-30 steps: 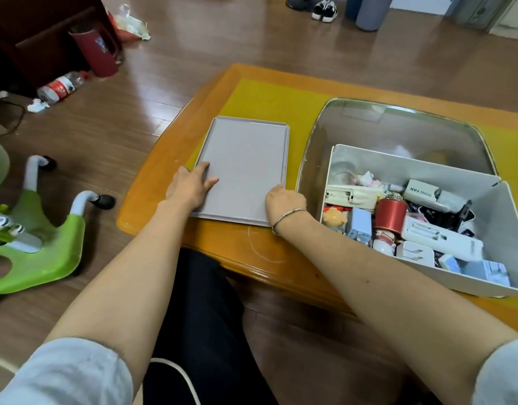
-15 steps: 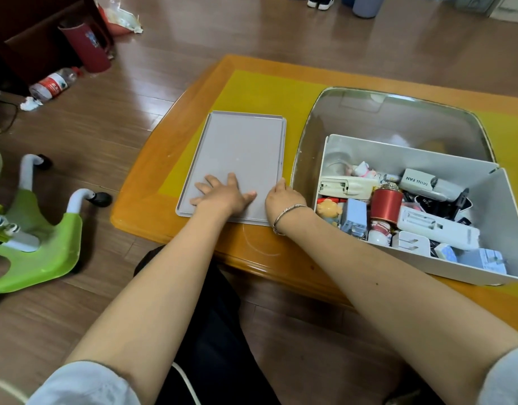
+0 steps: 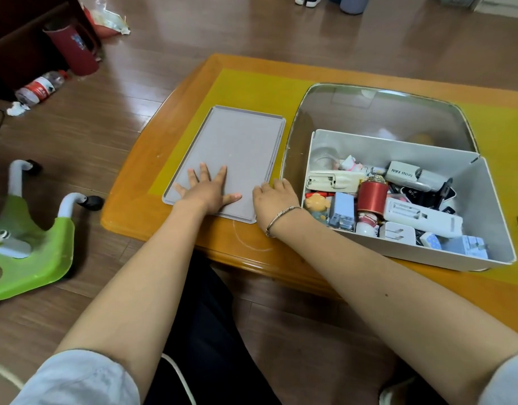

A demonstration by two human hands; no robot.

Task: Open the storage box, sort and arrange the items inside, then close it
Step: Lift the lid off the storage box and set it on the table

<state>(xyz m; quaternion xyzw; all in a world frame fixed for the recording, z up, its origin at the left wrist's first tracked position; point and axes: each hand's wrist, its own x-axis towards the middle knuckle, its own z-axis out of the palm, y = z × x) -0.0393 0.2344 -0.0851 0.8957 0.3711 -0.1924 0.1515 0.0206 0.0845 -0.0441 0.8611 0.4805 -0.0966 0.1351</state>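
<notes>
The grey lid (image 3: 237, 141) lies flat on the table, upside down, left of the open white storage box (image 3: 486, 200). My left hand (image 3: 206, 190) presses flat on the lid's near end with fingers spread. At the lid's near right edge my right hand (image 3: 274, 198) rests with its fingers curled against the rim. Several jumbled items fill the box: a red cylinder (image 3: 372, 196), a white mini fan (image 3: 410, 175), a white power strip (image 3: 421, 217), chargers and a small figurine (image 3: 317, 204).
The orange wooden table (image 3: 152, 182) carries a yellow mat (image 3: 252, 89) and a grey oval tray (image 3: 383, 112) under the box. On the floor to the left are a green child's seat (image 3: 26, 258), a plastic bottle (image 3: 40, 89) and a red bin (image 3: 73, 49).
My left hand slid from the lid's left edge onto its near surface and spread flat. The lid shifted slightly left, away from the box. My right hand stayed at the lid's near right corner.
</notes>
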